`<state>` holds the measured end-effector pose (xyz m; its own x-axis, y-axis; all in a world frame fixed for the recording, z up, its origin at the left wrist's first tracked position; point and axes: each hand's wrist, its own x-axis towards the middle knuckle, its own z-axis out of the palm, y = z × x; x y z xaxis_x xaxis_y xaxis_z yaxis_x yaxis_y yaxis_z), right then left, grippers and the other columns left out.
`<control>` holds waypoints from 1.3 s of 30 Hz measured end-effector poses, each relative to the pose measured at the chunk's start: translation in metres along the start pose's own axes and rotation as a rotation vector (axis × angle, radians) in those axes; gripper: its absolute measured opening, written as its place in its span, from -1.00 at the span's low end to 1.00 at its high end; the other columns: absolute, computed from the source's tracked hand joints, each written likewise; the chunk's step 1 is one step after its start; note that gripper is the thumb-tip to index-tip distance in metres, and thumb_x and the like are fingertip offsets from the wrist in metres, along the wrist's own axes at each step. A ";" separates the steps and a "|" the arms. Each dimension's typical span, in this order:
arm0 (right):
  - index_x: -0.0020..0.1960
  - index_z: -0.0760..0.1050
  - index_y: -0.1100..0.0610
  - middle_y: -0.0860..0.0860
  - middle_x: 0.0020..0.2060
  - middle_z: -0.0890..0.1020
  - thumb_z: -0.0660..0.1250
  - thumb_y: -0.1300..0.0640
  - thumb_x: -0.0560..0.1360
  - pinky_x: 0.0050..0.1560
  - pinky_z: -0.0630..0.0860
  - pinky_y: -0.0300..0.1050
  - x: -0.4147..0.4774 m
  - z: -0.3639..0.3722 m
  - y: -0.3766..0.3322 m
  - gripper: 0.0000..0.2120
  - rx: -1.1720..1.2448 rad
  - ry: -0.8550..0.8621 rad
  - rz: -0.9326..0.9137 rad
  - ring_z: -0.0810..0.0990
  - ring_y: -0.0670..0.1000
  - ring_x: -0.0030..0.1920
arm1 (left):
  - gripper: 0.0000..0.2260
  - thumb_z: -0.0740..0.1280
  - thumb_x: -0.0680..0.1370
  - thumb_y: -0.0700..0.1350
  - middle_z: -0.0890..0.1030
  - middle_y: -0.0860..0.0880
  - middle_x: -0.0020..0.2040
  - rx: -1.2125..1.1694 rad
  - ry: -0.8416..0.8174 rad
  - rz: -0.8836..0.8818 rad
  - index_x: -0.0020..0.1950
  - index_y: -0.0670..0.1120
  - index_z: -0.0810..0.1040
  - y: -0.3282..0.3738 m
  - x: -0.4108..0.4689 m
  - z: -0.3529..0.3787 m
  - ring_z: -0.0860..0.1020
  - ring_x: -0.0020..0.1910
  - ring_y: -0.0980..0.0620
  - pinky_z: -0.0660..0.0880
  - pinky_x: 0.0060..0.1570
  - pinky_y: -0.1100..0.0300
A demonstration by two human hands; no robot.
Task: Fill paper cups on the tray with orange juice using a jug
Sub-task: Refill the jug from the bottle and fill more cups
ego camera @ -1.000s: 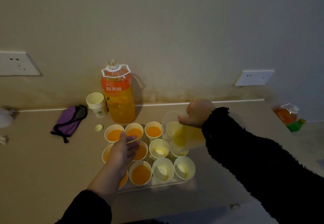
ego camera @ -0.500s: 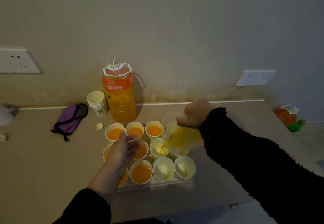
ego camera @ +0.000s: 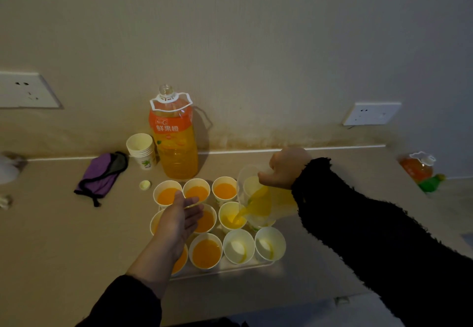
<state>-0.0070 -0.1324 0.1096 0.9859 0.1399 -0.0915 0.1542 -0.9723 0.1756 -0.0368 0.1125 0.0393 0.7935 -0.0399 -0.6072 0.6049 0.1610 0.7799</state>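
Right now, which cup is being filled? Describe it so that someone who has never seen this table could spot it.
Start at the tall juice bottle by the wall; just in front of it lies a tray of paper cups. In the middle row, take the third cup from the left, under the tilted jug. It alone has a stream of juice falling into it.

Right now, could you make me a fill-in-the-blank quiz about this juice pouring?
The right hand tilts the jug over a cup in the ____ row of the tray.
The bottle by the wall has no ____ on.
The pouch left of the cup stack is ____.
Missing: middle; cap; purple.
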 end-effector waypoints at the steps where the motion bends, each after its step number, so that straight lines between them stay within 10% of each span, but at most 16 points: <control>1: -0.48 0.30 0.14 0.03 -0.55 0.32 0.01 -0.35 0.35 -0.45 0.15 -0.22 0.000 0.000 0.000 -0.43 0.005 -0.005 -0.001 0.29 -0.01 -0.52 | -0.53 -0.05 0.65 0.13 0.58 -0.17 0.08 0.000 0.000 0.000 0.16 -0.15 0.50 0.000 0.000 0.000 0.51 0.12 -0.11 0.34 0.21 -0.01; 39: -0.46 0.32 0.14 0.02 -0.53 0.32 0.14 -0.31 0.45 -0.43 0.17 -0.23 0.008 -0.004 -0.005 -0.44 -0.015 -0.034 0.005 0.28 -0.01 -0.51 | -0.52 -0.04 0.65 0.13 0.58 -0.18 0.11 -0.016 0.019 -0.025 0.18 -0.17 0.51 0.001 0.005 0.000 0.51 0.17 -0.13 0.33 0.26 -0.03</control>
<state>0.0006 -0.1256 0.1119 0.9839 0.1284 -0.1239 0.1507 -0.9699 0.1911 -0.0323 0.1130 0.0375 0.7769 -0.0258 -0.6291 0.6230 0.1759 0.7622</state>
